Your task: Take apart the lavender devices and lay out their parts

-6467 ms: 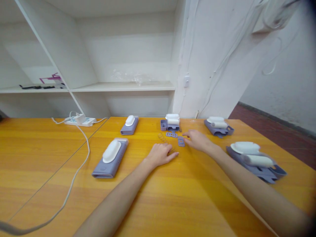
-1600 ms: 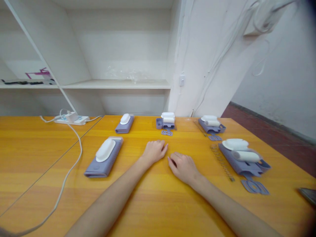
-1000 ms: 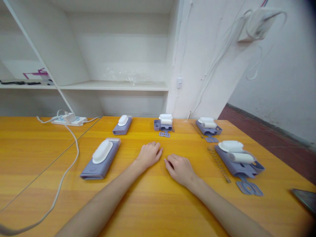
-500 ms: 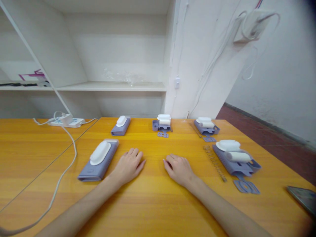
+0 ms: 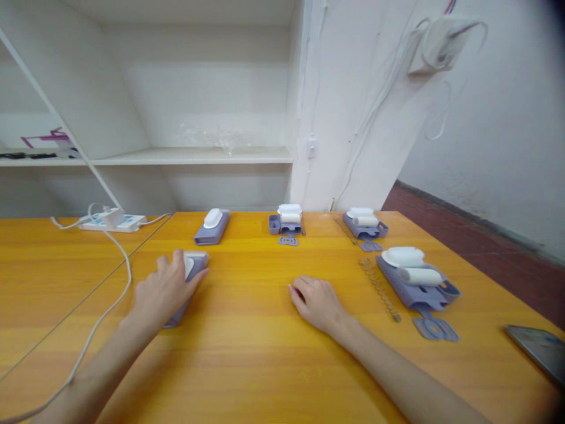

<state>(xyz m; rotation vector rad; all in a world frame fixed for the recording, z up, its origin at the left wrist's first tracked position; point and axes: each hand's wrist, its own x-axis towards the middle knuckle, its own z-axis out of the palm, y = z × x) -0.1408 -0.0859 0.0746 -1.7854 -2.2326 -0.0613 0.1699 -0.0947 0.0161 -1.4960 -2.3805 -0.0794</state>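
Note:
My left hand (image 5: 165, 288) reaches over the nearer left purple-grey plastic case (image 5: 179, 315), fingers spread and thumb along its right edge. It hides most of the case and part of the white rounded piece (image 5: 189, 266) on top; whether the fingertips press on it I cannot tell. My right hand (image 5: 316, 299) rests on the table, fingers loosely curled, thumb apart, holding nothing. To its right lie a metal coil spring (image 5: 380, 290), an opened purple-grey case (image 5: 417, 294) with a white rounded piece (image 5: 404, 257) and a white roller (image 5: 421, 276), and a flat cut-out plate (image 5: 436, 328).
Farther back are another closed case (image 5: 213, 228) and two opened sets (image 5: 289, 221), (image 5: 365, 225) with white pieces. A power strip (image 5: 113, 221) and white cable (image 5: 119, 300) run along the left. A dark flat device (image 5: 538, 350) lies at the right edge. White shelving (image 5: 198, 156) stands behind.
My left hand has moved left from the table onto the nearer left case. My right hand stays where it was. The view has shifted slightly.

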